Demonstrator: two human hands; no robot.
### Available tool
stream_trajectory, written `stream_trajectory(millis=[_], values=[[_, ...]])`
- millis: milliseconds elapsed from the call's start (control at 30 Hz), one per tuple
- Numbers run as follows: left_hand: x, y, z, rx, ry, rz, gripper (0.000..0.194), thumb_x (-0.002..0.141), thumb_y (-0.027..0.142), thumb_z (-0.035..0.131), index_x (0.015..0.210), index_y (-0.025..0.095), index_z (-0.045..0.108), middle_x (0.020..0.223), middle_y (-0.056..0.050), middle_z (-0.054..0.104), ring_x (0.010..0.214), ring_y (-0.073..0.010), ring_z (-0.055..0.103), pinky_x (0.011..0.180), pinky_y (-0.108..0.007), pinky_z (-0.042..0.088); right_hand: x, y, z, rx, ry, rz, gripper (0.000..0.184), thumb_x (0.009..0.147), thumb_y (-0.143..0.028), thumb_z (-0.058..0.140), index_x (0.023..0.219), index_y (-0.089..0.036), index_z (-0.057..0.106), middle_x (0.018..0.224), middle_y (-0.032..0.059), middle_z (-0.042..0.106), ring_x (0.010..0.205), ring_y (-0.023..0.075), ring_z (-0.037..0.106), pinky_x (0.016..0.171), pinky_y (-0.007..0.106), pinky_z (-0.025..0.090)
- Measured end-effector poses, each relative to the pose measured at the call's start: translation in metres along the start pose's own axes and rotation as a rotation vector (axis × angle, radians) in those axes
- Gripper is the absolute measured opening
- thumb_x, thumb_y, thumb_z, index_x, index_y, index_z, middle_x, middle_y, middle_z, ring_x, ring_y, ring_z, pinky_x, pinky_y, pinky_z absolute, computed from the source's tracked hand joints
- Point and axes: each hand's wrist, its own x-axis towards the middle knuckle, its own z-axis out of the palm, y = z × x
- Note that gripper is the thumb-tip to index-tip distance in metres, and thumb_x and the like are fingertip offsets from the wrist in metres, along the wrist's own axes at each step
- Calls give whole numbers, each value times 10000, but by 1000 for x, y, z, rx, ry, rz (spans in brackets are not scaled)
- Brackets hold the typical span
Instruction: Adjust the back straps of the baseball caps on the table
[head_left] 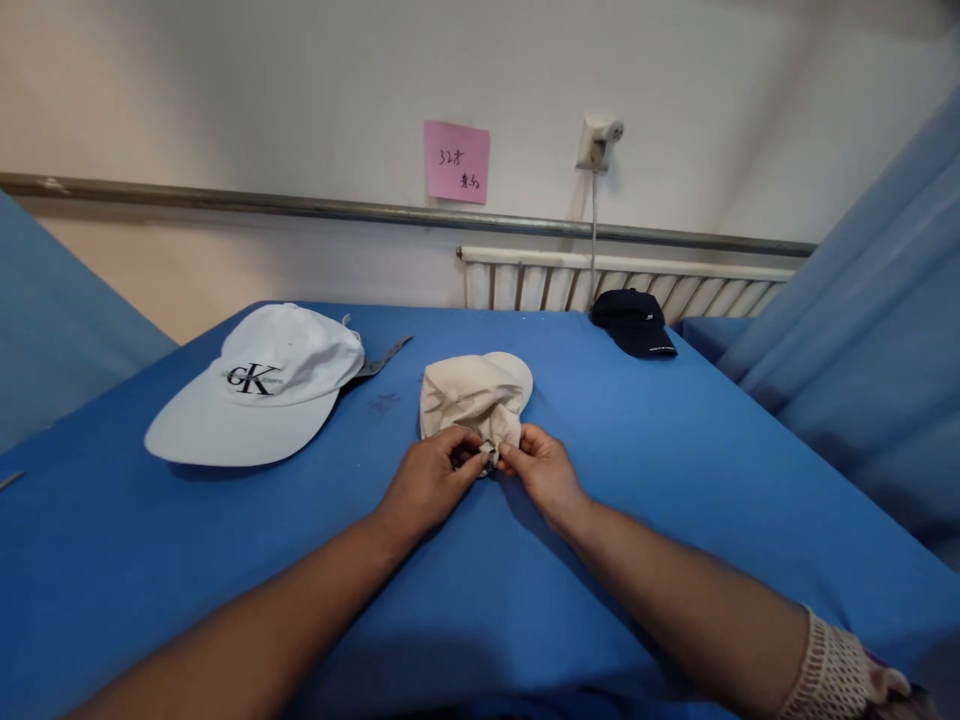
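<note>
A beige baseball cap (471, 385) lies in the middle of the blue-covered table (420, 600), its brim pointing away from me. My left hand (439, 470) pinches the strap at the back of this cap. From the other side, my right hand (544, 470) pinches the same strap close by. A small dark buckle (487, 455) shows between my fingertips; its details are too small to make out. To the left rests a white cap (289, 345) with black letters on its front and a grey strap sticking out behind.
A dark navy cap (632, 320) sits near the far right edge of the table. Behind are a radiator (540, 285), a metal rail (337, 208) and a socket with a cord (596, 145). Blue curtains (877, 270) hang on both sides.
</note>
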Motion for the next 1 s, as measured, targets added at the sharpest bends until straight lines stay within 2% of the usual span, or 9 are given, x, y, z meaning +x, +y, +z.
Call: stream_trajectory(millis=[233,433,600,833,1000], values=[[0,-1,3,19,7,10,151,812,253,613,929,194,688,833,-6,731,724,-155,667,676,-265,489,-2,-2,3,-5,26,-1,227,632,-323,758,767,-169,659,664,-12,632,580,102,505,567,241,400],[4,0,5,93,14,72,156,845,251,583,936,210,703,932,-20,735,846,-176,673,768,-291,485,-3,-5,4,5,37,8,244,612,-329,767,766,-175,657,656,-14,630,575,103,505,568,248,399],[4,1,7,128,73,36,122,848,261,597,944,208,651,858,-4,710,777,-168,653,711,-290,474,-6,-13,5,48,39,64,265,619,-340,775,784,-168,660,658,-8,630,573,104,512,579,259,399],[2,0,8,190,62,197,124,905,253,539,911,211,656,916,-21,680,860,-171,629,783,-307,475,-10,-14,6,35,72,58,251,640,-322,762,810,-159,677,661,-2,644,564,107,521,567,265,398],[3,2,11,191,62,237,142,916,241,528,890,207,663,937,-29,677,884,-171,627,809,-310,486,-10,-12,6,86,91,53,243,630,-314,781,779,-156,673,646,-2,636,555,103,510,556,259,400]])
